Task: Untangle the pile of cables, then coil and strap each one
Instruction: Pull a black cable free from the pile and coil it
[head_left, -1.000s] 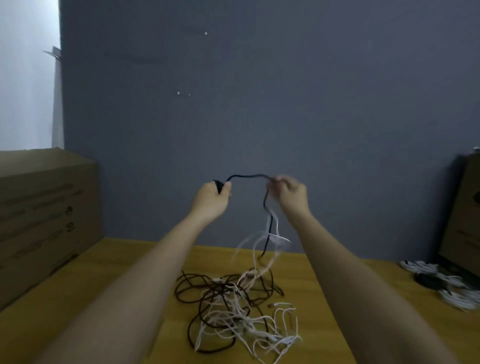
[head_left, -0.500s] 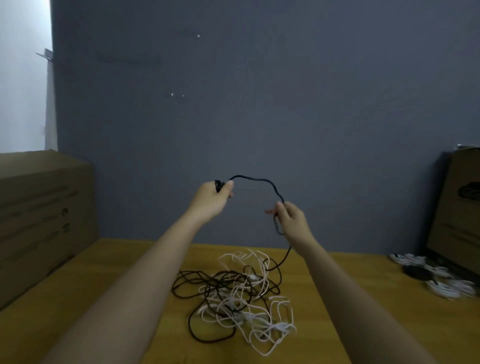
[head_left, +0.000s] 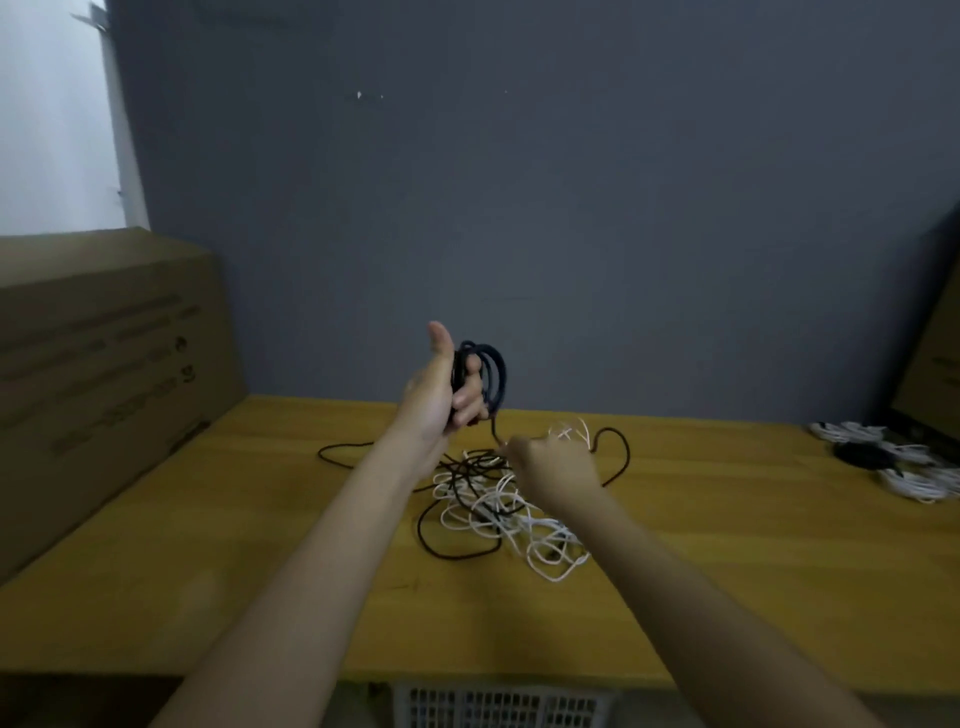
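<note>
Boxes (head_left: 104, 364) flank the table (head_left: 727, 545); left fingers (head_left: 467, 400) grip black coil (head_left: 493, 379), right fingers (blurred) (head_left: 524, 449) pinch its strand.

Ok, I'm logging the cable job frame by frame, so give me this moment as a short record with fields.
left hand: raised, holds loops of the black cable
right hand: lower, over the pile, fingers curled on the black strand
pile: black and white cables, tangled on the wooden table
far right: white and black cable bundles
left: cardboard box
</note>
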